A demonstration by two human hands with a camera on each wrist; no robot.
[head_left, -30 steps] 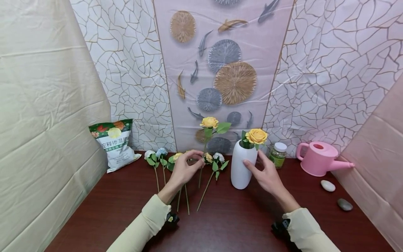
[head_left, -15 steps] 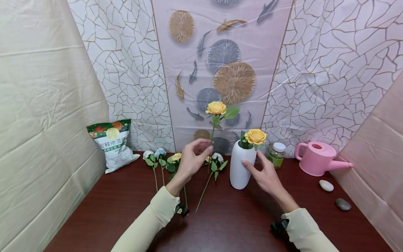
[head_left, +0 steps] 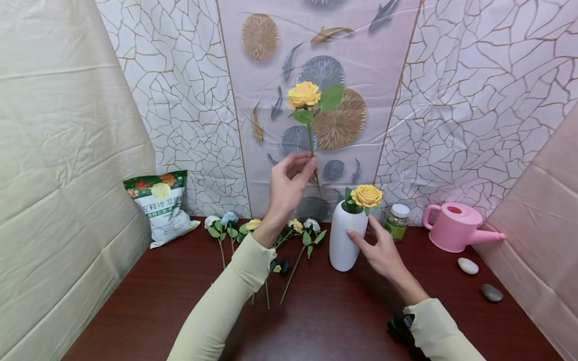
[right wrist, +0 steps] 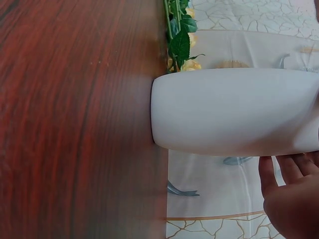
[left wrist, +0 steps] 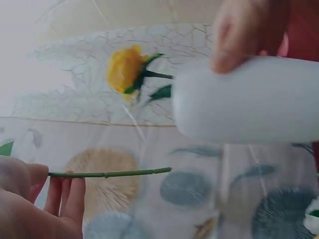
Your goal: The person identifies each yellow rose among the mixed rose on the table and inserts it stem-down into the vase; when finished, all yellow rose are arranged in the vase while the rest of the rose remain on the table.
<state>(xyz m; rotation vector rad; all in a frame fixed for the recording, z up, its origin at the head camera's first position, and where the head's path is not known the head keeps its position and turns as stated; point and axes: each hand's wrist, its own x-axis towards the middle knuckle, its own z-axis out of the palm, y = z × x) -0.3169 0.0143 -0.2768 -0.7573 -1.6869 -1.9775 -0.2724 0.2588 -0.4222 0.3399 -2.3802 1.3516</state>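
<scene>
My left hand (head_left: 287, 188) pinches a yellow rose (head_left: 304, 94) by its green stem (left wrist: 112, 174), bloom up, aloft; my right hand (head_left: 383, 253) holds a white vase (head_left: 345, 240) upright on the table (head_left: 325, 326), a second rose (head_left: 367, 195) in its mouth.

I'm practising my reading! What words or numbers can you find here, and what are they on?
"释掺混": big Chinese characters on the white and green bag; the ones at each end are folded or cut off, so I can't be sure of them.
Green strip and small lines on the bag: too blurred to read.
Label on the jar: too small to read.
Numbers: none I can read.
</scene>
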